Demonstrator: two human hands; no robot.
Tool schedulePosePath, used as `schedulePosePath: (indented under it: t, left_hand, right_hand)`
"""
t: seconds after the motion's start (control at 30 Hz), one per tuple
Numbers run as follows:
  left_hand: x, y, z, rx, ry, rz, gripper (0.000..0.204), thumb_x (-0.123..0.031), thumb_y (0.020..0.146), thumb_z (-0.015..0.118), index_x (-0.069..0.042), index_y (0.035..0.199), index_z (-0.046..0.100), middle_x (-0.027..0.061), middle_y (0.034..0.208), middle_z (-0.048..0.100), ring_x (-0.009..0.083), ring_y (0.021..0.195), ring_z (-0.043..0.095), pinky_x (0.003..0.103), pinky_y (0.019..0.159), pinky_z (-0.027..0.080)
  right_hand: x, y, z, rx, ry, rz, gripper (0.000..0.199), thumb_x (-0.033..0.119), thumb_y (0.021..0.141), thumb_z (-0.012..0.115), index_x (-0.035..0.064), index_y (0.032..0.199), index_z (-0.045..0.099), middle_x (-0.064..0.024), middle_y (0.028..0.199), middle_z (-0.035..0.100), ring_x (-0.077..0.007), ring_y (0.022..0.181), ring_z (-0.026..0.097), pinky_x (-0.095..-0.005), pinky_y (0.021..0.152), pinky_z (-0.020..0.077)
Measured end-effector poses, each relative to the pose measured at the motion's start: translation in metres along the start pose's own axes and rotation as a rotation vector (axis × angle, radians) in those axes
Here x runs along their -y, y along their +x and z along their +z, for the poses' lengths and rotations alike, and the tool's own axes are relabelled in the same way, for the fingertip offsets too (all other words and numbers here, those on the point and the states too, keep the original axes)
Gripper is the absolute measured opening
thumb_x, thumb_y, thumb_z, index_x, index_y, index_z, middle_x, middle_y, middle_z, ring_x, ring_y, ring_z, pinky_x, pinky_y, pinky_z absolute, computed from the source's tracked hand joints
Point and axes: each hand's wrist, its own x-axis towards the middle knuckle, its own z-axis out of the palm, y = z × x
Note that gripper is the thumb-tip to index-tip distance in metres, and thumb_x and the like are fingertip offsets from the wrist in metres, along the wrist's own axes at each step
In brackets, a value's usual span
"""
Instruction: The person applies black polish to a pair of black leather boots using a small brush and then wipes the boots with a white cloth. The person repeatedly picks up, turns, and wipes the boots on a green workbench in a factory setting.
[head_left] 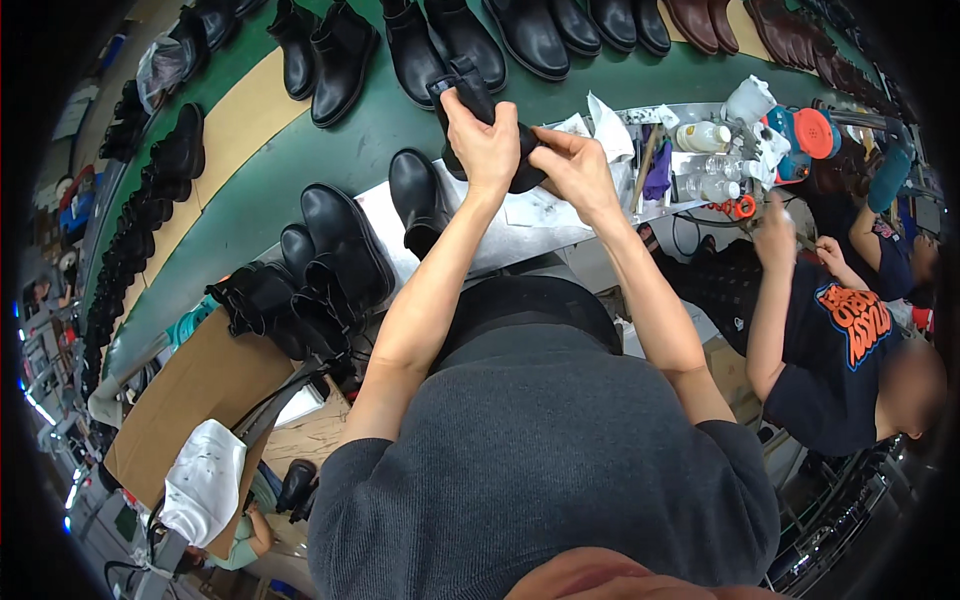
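Above the near edge of the work table, both my hands hold a black ankle boot [474,92]. My left hand [484,148] is wrapped round it, with the upper part sticking out beyond the fingers. On the other side, my right hand [580,172] pinches the boot's lower right part with bent fingers and thumb. The boot is partly covered by my hands, so its exact tilt is hard to tell. Just left of my left wrist, another black boot [414,190] rests on white paper [382,212].
Rows of black boots [345,60] and brown boots [694,22] line the green table [240,215]. Clear bottles [708,187], rags and a purple cloth [658,170] lie to the right. More boots [345,245] crowd the left, near cardboard [195,405]. A co-worker [815,330] is close on the right.
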Motion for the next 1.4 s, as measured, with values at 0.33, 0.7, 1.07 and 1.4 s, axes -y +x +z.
schedulePosePath:
  t: [0.33,0.7,1.07,1.4]
  left_hand:
    - [0.015,0.001,0.010,-0.008,0.045,-0.011,0.032,-0.013,0.072,0.060,-0.001,0.099,0.045,0.0142,0.076,0.057,0.0313,0.070,0.058,0.042,0.071,0.045]
    - [0.016,0.001,0.017,0.026,0.064,0.010,0.033,-0.011,0.073,0.059,-0.001,0.101,0.044,0.0165,0.078,0.057,0.0342,0.073,0.058,0.043,0.071,0.045]
    - [0.033,-0.033,-0.025,0.128,0.137,-0.051,0.040,-0.008,0.074,0.062,-0.002,0.109,0.044,0.0203,0.090,0.054,0.0362,0.084,0.055,0.043,0.074,0.043]
    - [0.059,0.020,-0.149,0.272,0.951,-0.287,0.086,-0.045,0.072,0.072,0.000,0.136,0.037,0.0302,0.126,0.047,0.0424,0.115,0.049,0.049,0.098,0.040]
  right_hand:
    - [-0.020,0.012,0.002,0.012,0.163,0.014,0.052,0.011,0.072,0.068,-0.0106,0.118,0.057,0.0015,0.072,0.062,-0.0002,0.051,0.043,-0.0166,0.046,0.0314]
    - [-0.007,0.014,-0.010,0.083,0.269,0.190,0.040,0.003,0.075,0.063,-0.0062,0.114,0.062,-0.0024,0.080,0.065,-0.0021,0.054,0.047,-0.0173,0.048,0.0357]
    - [-0.047,0.008,-0.014,0.238,0.431,0.440,0.029,0.004,0.085,0.055,-0.0031,0.112,0.062,-0.0094,0.105,0.063,-0.0186,0.097,0.059,-0.0345,0.083,0.0495]
    - [-0.057,0.077,0.063,0.304,-0.591,-0.058,0.093,0.048,0.074,0.071,-0.0066,0.138,0.033,-0.0284,0.123,0.053,-0.0379,0.116,0.053,-0.0403,0.099,0.0414]
